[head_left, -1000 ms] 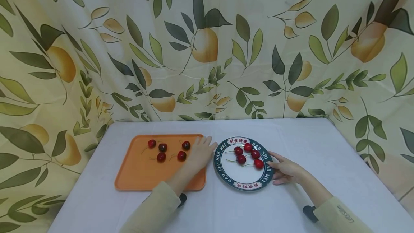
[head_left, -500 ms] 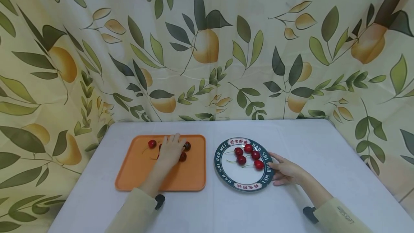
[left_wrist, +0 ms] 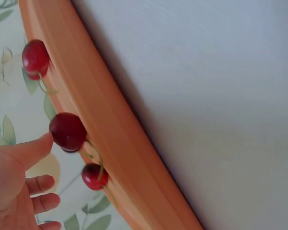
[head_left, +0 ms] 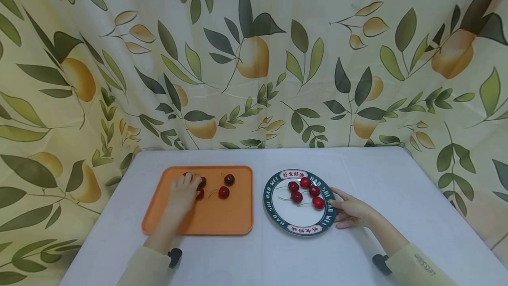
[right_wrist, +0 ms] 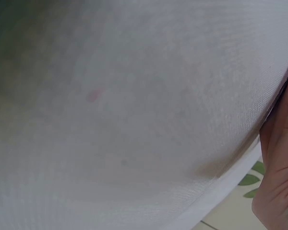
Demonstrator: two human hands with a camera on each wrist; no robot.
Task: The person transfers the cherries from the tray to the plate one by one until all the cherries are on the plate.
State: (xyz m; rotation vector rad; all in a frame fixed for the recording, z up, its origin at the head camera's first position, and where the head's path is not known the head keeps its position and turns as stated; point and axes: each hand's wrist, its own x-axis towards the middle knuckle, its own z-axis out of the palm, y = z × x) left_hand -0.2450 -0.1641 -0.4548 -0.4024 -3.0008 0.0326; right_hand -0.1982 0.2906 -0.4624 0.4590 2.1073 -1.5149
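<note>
On the orange tray lie several dark red cherries with green stems. My left hand is over the tray's left part, fingers loosely extended, partly covering the leftmost cherries. In the left wrist view, its thumb tip is right at a dark cherry, with the other fingers apart from it. My right hand holds the right rim of a round plate, white with a dark green lettered border. Several bright red cherries sit on that plate. The right wrist view shows only part of the hand at its edge.
A white cloth covers the table, under both tray and plate. Behind it hangs a curtain printed with fruit and leaves. The tray has a low raised rim, close to the plate's left side.
My left hand has moved left from the tray's right edge, across the cherries, to the leftmost ones, uncovering those on the right. My right hand and the plate have stayed in place.
</note>
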